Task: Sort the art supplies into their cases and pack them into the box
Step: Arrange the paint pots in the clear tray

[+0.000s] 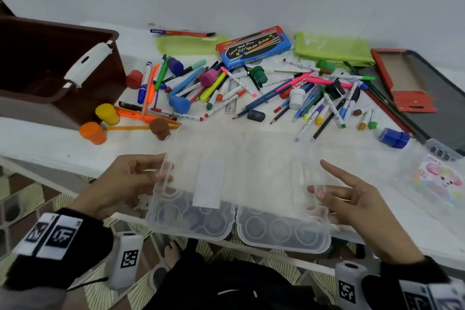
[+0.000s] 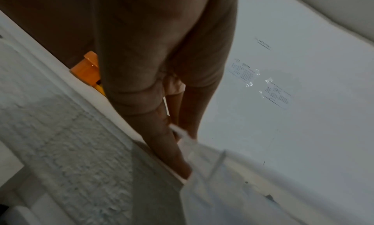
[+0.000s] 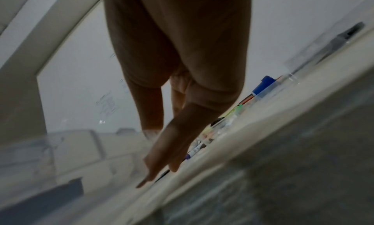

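Note:
A clear plastic paint-pot case (image 1: 239,224) with round wells hangs open at the table's near edge, its lid (image 1: 239,171) raised. My left hand (image 1: 157,171) grips the lid's left edge; in the left wrist view the left hand (image 2: 182,140) pinches the clear rim (image 2: 212,188). My right hand (image 1: 318,184) sits at the case's right edge with nearly straight fingers touching it, one digit pointing up-left. In the right wrist view the right hand (image 3: 153,148) looks stretched out beside the clear case (image 3: 81,145). Loose markers, pencils and pens (image 1: 226,88) lie piled on the table.
A brown box (image 1: 50,78) stands at the back left. Paint pots lie scattered: yellow (image 1: 108,113), orange (image 1: 93,132), blue (image 1: 393,137). A blue water-colour carton (image 1: 254,46), two green pouches (image 1: 332,49), a red-edged black case (image 1: 412,83) and a clear printed sleeve (image 1: 437,178) line the back and right.

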